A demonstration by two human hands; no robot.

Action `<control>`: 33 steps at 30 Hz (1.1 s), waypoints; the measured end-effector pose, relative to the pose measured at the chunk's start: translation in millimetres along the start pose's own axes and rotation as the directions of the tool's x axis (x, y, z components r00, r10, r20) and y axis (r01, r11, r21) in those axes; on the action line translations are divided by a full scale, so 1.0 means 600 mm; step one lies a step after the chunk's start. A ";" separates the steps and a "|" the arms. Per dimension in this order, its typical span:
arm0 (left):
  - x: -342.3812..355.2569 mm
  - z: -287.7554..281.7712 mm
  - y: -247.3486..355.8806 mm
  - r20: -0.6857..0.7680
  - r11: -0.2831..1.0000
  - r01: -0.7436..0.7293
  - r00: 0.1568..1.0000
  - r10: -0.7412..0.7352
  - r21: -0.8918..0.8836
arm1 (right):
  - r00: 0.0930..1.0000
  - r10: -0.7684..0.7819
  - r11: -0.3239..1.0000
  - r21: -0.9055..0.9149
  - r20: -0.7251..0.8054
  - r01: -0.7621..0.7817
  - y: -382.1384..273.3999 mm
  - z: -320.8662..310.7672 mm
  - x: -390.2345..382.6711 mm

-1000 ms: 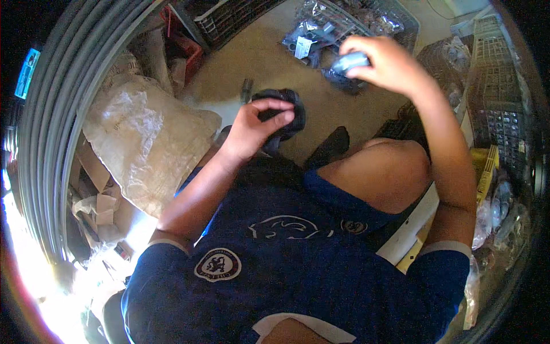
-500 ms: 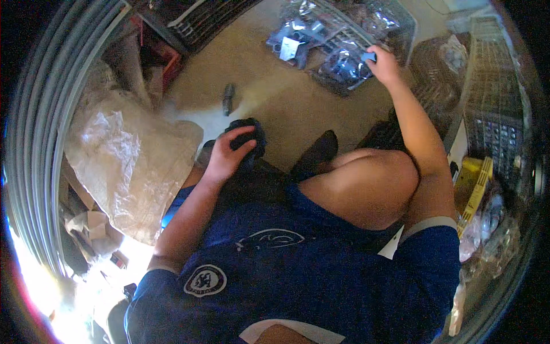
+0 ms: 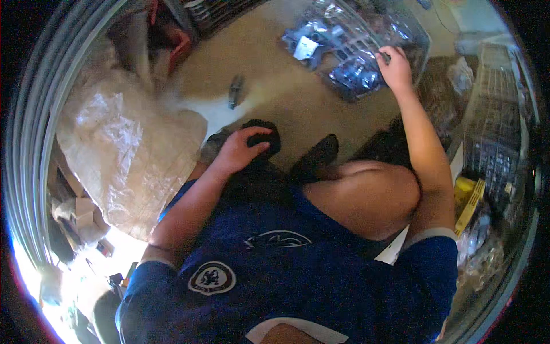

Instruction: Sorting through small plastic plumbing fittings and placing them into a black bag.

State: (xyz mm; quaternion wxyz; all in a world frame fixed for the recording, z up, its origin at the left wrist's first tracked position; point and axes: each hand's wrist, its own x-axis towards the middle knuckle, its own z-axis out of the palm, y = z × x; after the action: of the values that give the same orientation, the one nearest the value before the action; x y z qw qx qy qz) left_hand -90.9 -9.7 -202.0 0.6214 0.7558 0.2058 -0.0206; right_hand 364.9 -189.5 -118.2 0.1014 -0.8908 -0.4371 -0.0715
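My left hand curves its fingers and thumb around a black rounded object, low in front of my lap. What kind of object it is cannot be made out in the dim light. My right hand reaches far forward, its fingers closed around a small dark piece. It is at the right edge of several clear plastic bags filled with bluish-grey parts. A white label lies on one of the bags. On the floor ahead of my left hand stands a dark cylindrical piece.
A large brown sack with shiny plastic bulges at my left, beside bundled grey pipes. Grey crates and a yellow container line the right. My bent knee lies between my arms.
The view has shifted slightly, so the floor things sit further right and lower. The piece in my right hand showed blue earlier and looks dark now. My left hand keeps its grip.
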 end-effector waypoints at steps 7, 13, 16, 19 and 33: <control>0.014 0.026 -0.012 -0.170 0.952 0.195 0.956 -0.238 -0.237 | 0.634 -0.594 0.789 0.512 0.495 0.339 -0.297 0.186 0.033; 0.007 -0.005 0.002 -0.356 0.954 0.248 0.887 -0.293 -0.167 | 0.533 -0.658 0.741 0.333 0.531 0.583 -0.474 0.410 -0.033; 0.010 -0.009 -0.008 -0.446 0.952 0.260 0.842 -0.305 -0.162 | 0.620 -0.614 0.789 0.359 0.488 0.498 -0.456 0.465 -0.071; 0.017 0.003 -0.020 -0.448 0.981 0.080 0.881 -0.151 -0.174 | 0.638 -0.585 0.810 0.332 0.501 0.483 -0.403 0.474 -0.081; -0.024 -0.052 0.092 -0.545 0.794 -0.226 0.620 0.565 0.565 | 0.751 -0.305 0.757 0.627 0.586 -0.183 -0.285 -0.208 -0.069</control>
State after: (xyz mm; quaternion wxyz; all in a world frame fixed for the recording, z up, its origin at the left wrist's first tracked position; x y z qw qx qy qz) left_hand -92.3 7.9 -139.2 0.2972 0.8538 0.2342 0.3575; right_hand 199.5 -149.3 13.8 0.2409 -0.7487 -0.4715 0.3988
